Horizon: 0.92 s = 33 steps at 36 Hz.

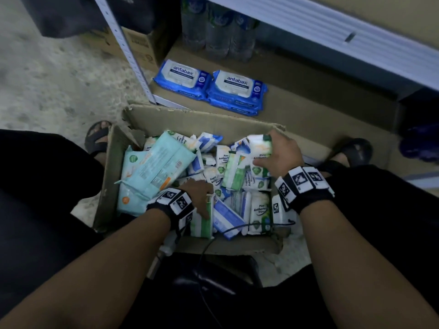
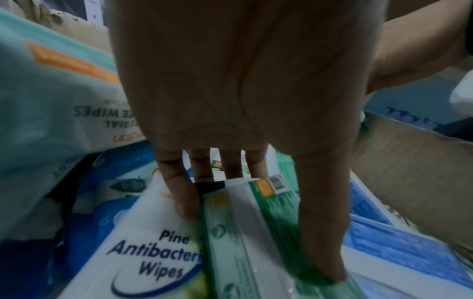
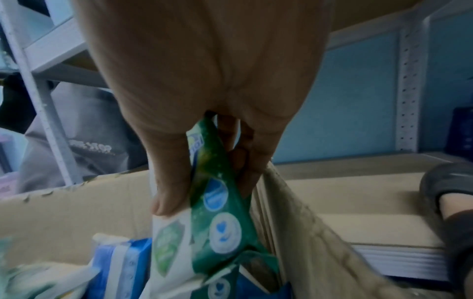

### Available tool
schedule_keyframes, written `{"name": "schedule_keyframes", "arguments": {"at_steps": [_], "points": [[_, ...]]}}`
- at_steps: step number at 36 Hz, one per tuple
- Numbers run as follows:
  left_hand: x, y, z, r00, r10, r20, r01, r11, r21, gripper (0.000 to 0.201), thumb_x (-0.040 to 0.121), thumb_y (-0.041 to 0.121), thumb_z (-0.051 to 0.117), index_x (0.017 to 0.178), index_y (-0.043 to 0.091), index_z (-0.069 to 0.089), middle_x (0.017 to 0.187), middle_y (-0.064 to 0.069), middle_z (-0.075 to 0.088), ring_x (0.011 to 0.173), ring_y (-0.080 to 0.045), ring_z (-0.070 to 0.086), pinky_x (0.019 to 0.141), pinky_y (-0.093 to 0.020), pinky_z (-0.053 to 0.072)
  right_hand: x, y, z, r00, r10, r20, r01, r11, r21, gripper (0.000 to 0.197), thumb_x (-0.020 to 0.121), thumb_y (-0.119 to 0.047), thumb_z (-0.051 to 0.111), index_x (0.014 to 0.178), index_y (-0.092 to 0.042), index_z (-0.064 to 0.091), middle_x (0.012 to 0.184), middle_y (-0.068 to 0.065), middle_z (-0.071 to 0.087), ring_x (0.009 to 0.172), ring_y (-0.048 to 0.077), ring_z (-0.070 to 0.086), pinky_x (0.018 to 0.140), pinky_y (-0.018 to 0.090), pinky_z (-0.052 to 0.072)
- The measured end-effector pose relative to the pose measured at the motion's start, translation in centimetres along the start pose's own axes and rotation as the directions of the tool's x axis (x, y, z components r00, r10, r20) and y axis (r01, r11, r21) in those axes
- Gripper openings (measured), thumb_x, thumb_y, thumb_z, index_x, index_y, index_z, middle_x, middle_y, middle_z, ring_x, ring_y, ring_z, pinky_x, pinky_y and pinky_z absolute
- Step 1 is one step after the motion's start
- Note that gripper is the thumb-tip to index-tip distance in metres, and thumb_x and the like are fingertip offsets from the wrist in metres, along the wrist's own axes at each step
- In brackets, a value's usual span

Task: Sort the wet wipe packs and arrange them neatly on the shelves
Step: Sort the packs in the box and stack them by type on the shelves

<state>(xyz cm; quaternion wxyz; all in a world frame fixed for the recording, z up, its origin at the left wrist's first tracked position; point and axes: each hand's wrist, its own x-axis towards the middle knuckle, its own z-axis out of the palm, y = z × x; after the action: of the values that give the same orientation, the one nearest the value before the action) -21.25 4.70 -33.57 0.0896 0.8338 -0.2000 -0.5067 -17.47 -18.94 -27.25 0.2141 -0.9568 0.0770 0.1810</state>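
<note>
Both hands are down in the torn cardboard box (image 1: 166, 117). Left hand (image 1: 198, 193) grips a green-and-white wipe pack (image 2: 245, 232), thumb on top. Right hand (image 1: 280, 155) pinches another green-and-white pack (image 3: 217, 202) at the far right corner.

My right hand (image 3: 204, 97) pinches a green-and-white wipe pack (image 3: 217, 206) above the cardboard box (image 3: 64, 206); sandalled foot (image 3: 450, 194) at three o'clock.

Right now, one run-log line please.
left hand: grips green pack | right hand: holds green-white pack | box: full | shelf: blue packs
</note>
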Motion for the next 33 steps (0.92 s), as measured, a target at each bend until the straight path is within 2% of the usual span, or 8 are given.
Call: {"name": "schedule_keyframes", "arguments": {"at_steps": [5,10,13,17,19,24,27,33], "points": [[0.1,0.0,0.3,1.0,-0.026,0.008,0.027,0.996,-0.083,0.073,0.069,0.041,0.087,0.121,0.023,0.039,0.121,-0.011,0.055,0.101,-0.028,0.053,0.076,-0.037,0.047,0.2,0.1,0.3,1.0,0.012,-0.024,-0.01,0.995,0.095,0.06,0.068,-0.023,0.087,0.114,-0.016,0.049,0.113,0.007,0.062,0.095,0.023,0.058,0.082,0.03,0.049],[-0.2,0.2,-0.4,0.998,0.017,0.06,-0.011,0.996,-0.09,0.08,0.069,0.04,0.087,0.135,0.015,0.049,0.132,-0.01,0.055,0.116,-0.028,0.056,0.094,-0.036,0.048,0.2,0.2,1.2,0.998,0.011,0.054,-0.011,1.0,0.001,0.062,0.076,-0.022,0.077,0.128,-0.014,0.044,0.117,0.012,0.057,0.103,0.028,0.055,0.08,0.031,0.045],[-0.7,0.3,-1.1,0.997,0.01,0.072,-0.006,0.998,-0.056,0.046,0.071,0.04,0.086,0.095,0.008,0.063,0.103,-0.021,0.062,0.089,-0.025,0.058,0.076,-0.033,0.045,0.4,0.2,1.3,0.998,-0.002,0.064,0.005,0.999,-0.04,0.057,0.078,-0.019,0.074,0.126,-0.015,0.044,0.115,0.013,0.061,0.104,0.031,0.058,0.082,0.033,0.048],[-2.2,-0.2,-3.1,1.0,-0.01,-0.02,0.009,0.999,-0.054,0.052,0.068,0.045,0.087,0.067,0.006,0.052,0.064,-0.009,0.049,0.056,-0.013,0.04,0.054,-0.025,0.032,0.4,0.0,1.7,1.0,0.004,-0.002,-0.004,0.999,-0.054,0.055,0.079,-0.013,0.071,0.126,-0.019,0.044,0.111,0.014,0.063,0.101,0.032,0.06,0.08,0.034,0.049],[-3.7,-0.4,-4.9,0.992,-0.049,-0.115,0.045,0.998,-0.041,0.052,0.064,0.049,0.088,0.067,0.01,0.055,0.063,0.002,0.047,0.06,-0.012,0.044,0.055,-0.027,0.033,0.3,-0.2,1.9,0.999,0.003,-0.038,-0.005,0.999,-0.045,0.054,0.08,-0.01,0.069,0.127,-0.02,0.043,0.113,0.014,0.062,0.101,0.033,0.06,0.079,0.036,0.05],[-7.4,-1.8,-8.7,0.932,-0.157,-0.326,0.108,0.981,-0.162,0.058,0.063,0.047,0.089,0.057,0.015,0.041,0.057,0.001,0.042,0.055,-0.012,0.04,0.049,-0.025,0.028,0.4,-0.3,2.4,0.994,-0.021,-0.108,0.016,0.999,-0.044,0.051,0.078,-0.007,0.067,0.123,-0.016,0.046,0.126,0.011,0.054,0.109,0.033,0.055,0.079,0.037,0.049],[-9.2,-3.1,-10.1,0.887,-0.243,-0.392,0.153,0.957,-0.246,0.057,0.062,0.053,0.087,0.064,0.013,0.046,0.066,-0.004,0.05,0.063,-0.018,0.047,0.06,-0.03,0.037,0.4,-0.4,2.8,0.996,-0.029,-0.086,0.028,1.0,-0.01,0.043,0.078,-0.01,0.068,0.116,-0.02,0.052,0.119,0.008,0.058,0.105,0.03,0.057,0.079,0.035,0.05],[-10.5,-5.7,-10.6,0.786,-0.374,-0.492,0.175,0.898,-0.403,0.067,0.067,0.055,0.083,0.123,0.026,0.059,0.11,-0.002,0.063,0.095,-0.025,0.063,0.085,-0.039,0.054,-0.1,-1.5,4.5,0.991,-0.089,0.102,0.082,0.994,0.072,0.022,0.076,-0.014,0.071,0.084,-0.029,0.057,0.088,-0.001,0.068,0.085,0.02,0.066,0.078,0.031,0.055]]}}
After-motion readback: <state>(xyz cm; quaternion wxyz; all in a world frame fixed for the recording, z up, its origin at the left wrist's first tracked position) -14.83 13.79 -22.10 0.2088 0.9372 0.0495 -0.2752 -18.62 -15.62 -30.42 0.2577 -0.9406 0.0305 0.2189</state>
